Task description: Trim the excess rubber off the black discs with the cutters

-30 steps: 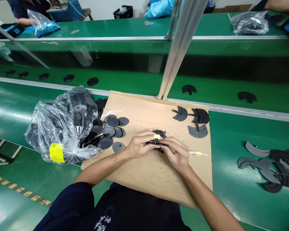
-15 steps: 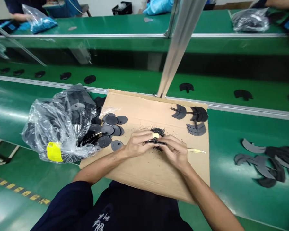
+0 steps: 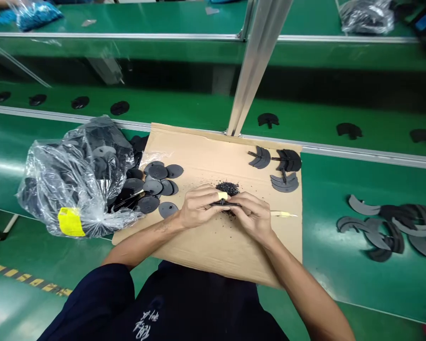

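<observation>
Between my two hands is a thin black plastic part (image 3: 226, 204), seen nearly edge-on, with a small stub rising from its middle. My left hand (image 3: 199, 207) pinches its left end; a yellow wrap (image 3: 222, 195) covers one fingertip. The fingers of my right hand (image 3: 252, 215) close on the other end. Just beyond lies a heap of small black bits (image 3: 227, 188) on the cardboard sheet (image 3: 199, 251). A slim tool with a yellow-wrapped handle (image 3: 283, 214) rests to the right of my right hand.
Several black discs (image 3: 152, 186) lie at the left beside a clear plastic bag (image 3: 74, 175) of similar parts. Crescent-shaped black parts (image 3: 284, 182) sit at the cardboard's upper right, more (image 3: 383, 232) on the green bench. A metal post (image 3: 257, 66) rises behind the cardboard; spaced parts (image 3: 269, 119) lie beyond.
The whole view has shifted, so the scene sits higher and further left. The black part in my hands has tilted to nearly level. Both hands keep their hold on it.
</observation>
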### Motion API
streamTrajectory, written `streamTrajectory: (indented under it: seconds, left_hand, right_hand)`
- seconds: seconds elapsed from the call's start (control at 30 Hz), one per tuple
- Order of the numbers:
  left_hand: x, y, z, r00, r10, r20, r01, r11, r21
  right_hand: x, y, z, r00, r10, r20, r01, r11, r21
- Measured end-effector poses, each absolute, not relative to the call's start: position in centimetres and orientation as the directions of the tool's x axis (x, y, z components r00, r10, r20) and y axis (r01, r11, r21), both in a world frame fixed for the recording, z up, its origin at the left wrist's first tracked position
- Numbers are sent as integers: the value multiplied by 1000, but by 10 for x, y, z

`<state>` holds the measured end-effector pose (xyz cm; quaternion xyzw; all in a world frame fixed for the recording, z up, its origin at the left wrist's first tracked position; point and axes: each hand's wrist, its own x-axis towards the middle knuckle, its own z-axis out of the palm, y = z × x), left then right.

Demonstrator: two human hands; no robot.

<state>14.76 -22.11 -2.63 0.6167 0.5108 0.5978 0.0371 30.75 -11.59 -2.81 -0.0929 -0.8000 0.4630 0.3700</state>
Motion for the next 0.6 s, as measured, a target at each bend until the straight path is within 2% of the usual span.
streamTrajectory:
  seconds: [0.23,0.33,0.4,0.47,0.53,0.6]
  left_hand:
    - [146,-221,-25,-182,767,616,537,-447,715]
    - [143,-220,-28,-187,795,578,525,-416,742]
    - [141,-221,-31,-230,793,563,519,-390,761]
    - [140,-220,-33,-298,780,550,524,-348,778]
    - [138,-219,-34,-344,764,546,531,-322,784]
    - [136,-218,-34,-348,747,567,544,-332,771]
  right_hand:
    - [305,-118,-29,-711,542,448,-114,540,-834]
    - [314,-109,-24,-758,493,427,-77,583,-809]
    - [331,-101,-21,-831,413,372,19,690,-724]
    - [357,-93,-22,-881,373,292,166,820,-548]
    - [386,-88,-26,-884,401,241,302,882,-362]
    - [409,-87,-32,-874,439,209,388,889,-243]
